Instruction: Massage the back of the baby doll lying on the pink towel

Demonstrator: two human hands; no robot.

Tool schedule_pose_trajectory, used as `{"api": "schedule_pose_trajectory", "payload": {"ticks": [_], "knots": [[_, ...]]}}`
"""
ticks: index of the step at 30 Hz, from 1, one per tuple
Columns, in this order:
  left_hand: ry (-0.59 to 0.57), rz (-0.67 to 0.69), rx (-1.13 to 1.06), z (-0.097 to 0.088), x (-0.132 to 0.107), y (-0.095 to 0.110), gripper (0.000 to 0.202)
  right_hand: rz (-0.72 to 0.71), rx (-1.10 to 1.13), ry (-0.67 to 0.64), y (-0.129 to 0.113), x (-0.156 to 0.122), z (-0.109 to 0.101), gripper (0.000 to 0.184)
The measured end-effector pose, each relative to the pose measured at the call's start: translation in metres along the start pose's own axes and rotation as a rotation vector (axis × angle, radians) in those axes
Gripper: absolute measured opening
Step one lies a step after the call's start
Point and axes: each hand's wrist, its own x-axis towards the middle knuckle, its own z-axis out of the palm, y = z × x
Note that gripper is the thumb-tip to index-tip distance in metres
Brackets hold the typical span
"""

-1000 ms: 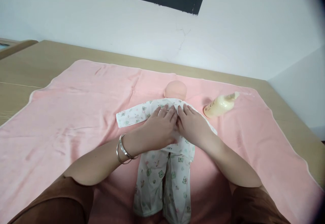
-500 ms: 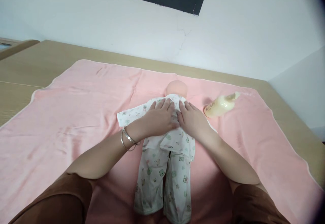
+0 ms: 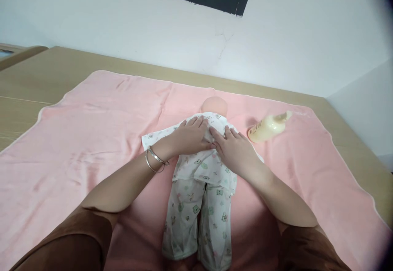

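A baby doll lies on a pink blanket, head away from me, dressed in a white printed top and matching trousers. My left hand, with bangles at the wrist, lies flat on the doll's upper chest, fingers stretched toward the collar. My right hand rests beside it on the chest, fingers extended and touching the left hand's fingertips. Both press on the fabric and hold nothing.
A cream-yellow bottle lies on its side on the blanket, right of the doll's head. The blanket covers a wooden surface against a white wall. The doll's left sleeve spreads out sideways.
Both hands have slid up the doll's chest toward its neck, uncovering more of the top's lower part. The right hand's fingers now angle left toward the left hand.
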Motion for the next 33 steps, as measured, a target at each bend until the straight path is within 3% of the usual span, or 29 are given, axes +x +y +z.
{"api": "schedule_pose_trajectory", "payload": {"ticks": [3,8,15,28,33], "knots": [[-0.007,0.022,-0.064,0.001,0.004,-0.006,0.096,0.025,0.095,-0.007,0.005,0.006,0.001,0.055],[0.085,-0.048,-0.152,0.005,0.010,-0.005,0.077,0.160,0.279,-0.018,0.023,0.026,0.005,0.057],[0.140,-0.038,-0.173,0.013,0.013,-0.002,0.075,0.180,0.298,0.005,0.024,0.028,0.010,0.053],[0.125,-0.079,-0.114,0.012,0.014,-0.001,0.077,0.029,0.192,0.036,0.022,0.029,0.010,0.049],[0.231,-0.086,0.076,0.013,-0.005,0.017,0.073,-0.016,0.090,0.047,0.013,0.012,0.007,0.047]]}}
